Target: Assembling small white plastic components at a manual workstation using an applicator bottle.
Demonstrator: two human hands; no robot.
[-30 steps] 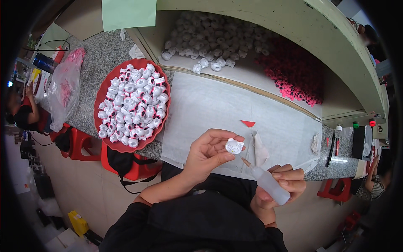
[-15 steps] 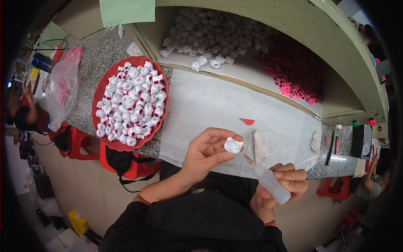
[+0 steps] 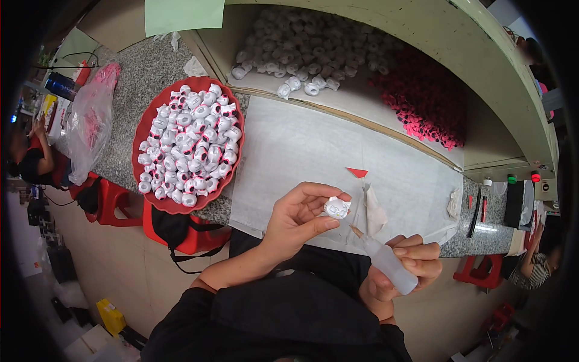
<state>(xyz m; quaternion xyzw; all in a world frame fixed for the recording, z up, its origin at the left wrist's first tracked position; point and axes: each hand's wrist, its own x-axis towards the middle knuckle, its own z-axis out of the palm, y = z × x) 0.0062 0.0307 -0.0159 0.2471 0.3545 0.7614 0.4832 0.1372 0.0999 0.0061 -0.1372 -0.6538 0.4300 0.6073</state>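
Observation:
Between the thumb and fingers of my left hand [image 3: 301,216] is a small white cat-head figurine [image 3: 337,208], held above the paper-covered bench. My right hand [image 3: 416,259] wraps round a translucent squeeze bottle [image 3: 391,265], tilted with its thin nozzle [image 3: 356,230] pointing up and left toward the figurine; a gap shows between them. Beyond the bottle a crumpled white tissue [image 3: 375,211] and a small red triangular piece [image 3: 357,172] lie on the white paper [image 3: 289,145]. A red scalloped tray [image 3: 138,136] heaped with white heads with pink-and-black parts stands to the left.
At the back, a shelf [image 3: 356,114] bears a pile of white heads [image 3: 301,48] and a heap of pink pieces [image 3: 422,102]. A plastic bag [image 3: 90,133] lies far left. Red stools [image 3: 181,232] stand below the bench. Other people sit at both sides.
The nozzle has shifted slightly left toward the figurine. The figurine has turned a little in my left fingers. Both hands otherwise stay nearly in place.

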